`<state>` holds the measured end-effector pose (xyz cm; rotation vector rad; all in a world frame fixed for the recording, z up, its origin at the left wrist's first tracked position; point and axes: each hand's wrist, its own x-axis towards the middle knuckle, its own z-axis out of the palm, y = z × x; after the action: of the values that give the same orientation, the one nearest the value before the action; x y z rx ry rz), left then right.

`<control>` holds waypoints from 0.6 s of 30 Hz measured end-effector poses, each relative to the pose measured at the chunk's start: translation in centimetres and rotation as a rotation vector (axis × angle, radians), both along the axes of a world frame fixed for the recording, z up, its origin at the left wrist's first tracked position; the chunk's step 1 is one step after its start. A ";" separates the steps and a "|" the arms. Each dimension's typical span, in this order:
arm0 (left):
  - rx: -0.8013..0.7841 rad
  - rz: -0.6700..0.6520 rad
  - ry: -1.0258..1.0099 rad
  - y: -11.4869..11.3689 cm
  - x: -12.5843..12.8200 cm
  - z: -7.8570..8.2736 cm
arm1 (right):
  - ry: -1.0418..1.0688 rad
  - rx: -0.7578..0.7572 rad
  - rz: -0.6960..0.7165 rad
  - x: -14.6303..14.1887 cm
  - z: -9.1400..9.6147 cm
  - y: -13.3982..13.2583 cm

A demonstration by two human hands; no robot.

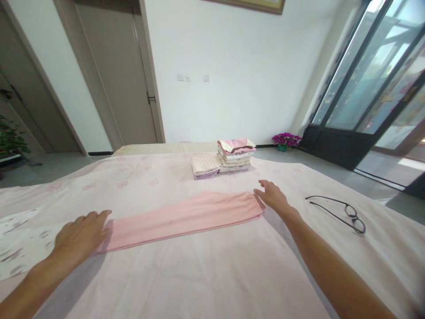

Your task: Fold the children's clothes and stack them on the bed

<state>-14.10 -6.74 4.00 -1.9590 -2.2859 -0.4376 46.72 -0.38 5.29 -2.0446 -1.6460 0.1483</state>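
Observation:
A pair of pink pants [179, 217], folded lengthwise into a long flat strip, lies across the bedspread in front of me. My left hand [81, 232] is at the narrow left end, palm down, its thumb and forefinger apart and partly over the cloth. At the wider right end, my right hand [272, 195] is just beside the waistband, fingers spread and holding nothing. Left of my left hand lies a white patterned cloth [25, 243], partly hidden by the hand and wrist.
Beyond the pants stand a stack of folded clothes [235, 157] and a lower striped folded pile [205, 166]. Eyeglasses [352, 217] rest at the right on the pale pink bedspread [206, 279]. A potted purple flower [285, 140] stands on the floor by the glass door.

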 end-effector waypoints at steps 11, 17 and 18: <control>0.030 -0.406 -0.003 6.5 22.9 3.9 | -0.436 0.378 0.410 -9.4 -3.2 -2.3; 0.014 -0.337 0.007 10.8 29.1 1.0 | -0.370 0.341 0.677 -10.3 -2.3 -4.7; 0.010 -0.312 -0.009 11.3 29.6 0.5 | -0.358 0.336 0.699 -10.5 -2.2 -4.8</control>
<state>15.50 4.59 4.49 -2.3206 -1.9796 -0.4821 36.26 -5.21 3.06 -1.2311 -2.3645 -0.2582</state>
